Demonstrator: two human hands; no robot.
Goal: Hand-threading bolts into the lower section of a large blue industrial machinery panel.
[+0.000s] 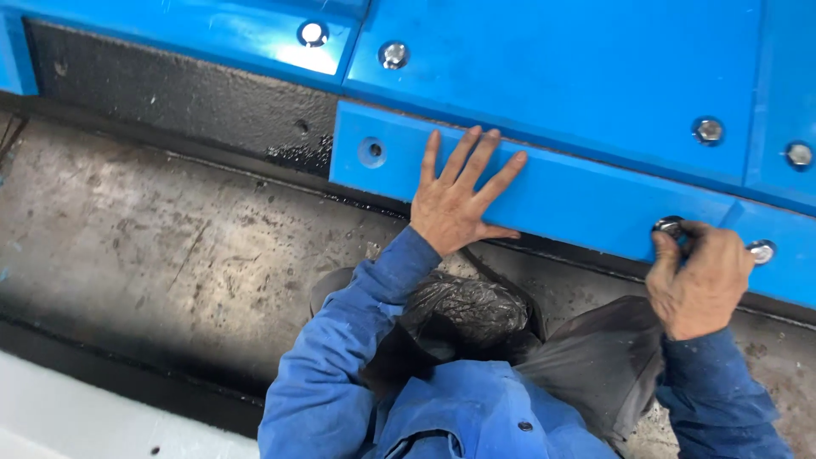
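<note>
A long blue panel strip (561,191) lies against a dark steel base. My left hand (455,200) is pressed flat on it, fingers spread, holding nothing. My right hand (699,276) is at the strip's right end, its fingertips closed around a silver hex bolt (669,226) set in the strip. An empty round hole (371,150) shows at the strip's left end. Blue sleeves cover both my arms.
Larger blue panels (578,76) above carry several silver bolts (393,54). A bare black section (187,98) shows at upper left. A stained grey metal floor (170,246) spreads to the left. A black plastic bag (472,310) sits by my knees.
</note>
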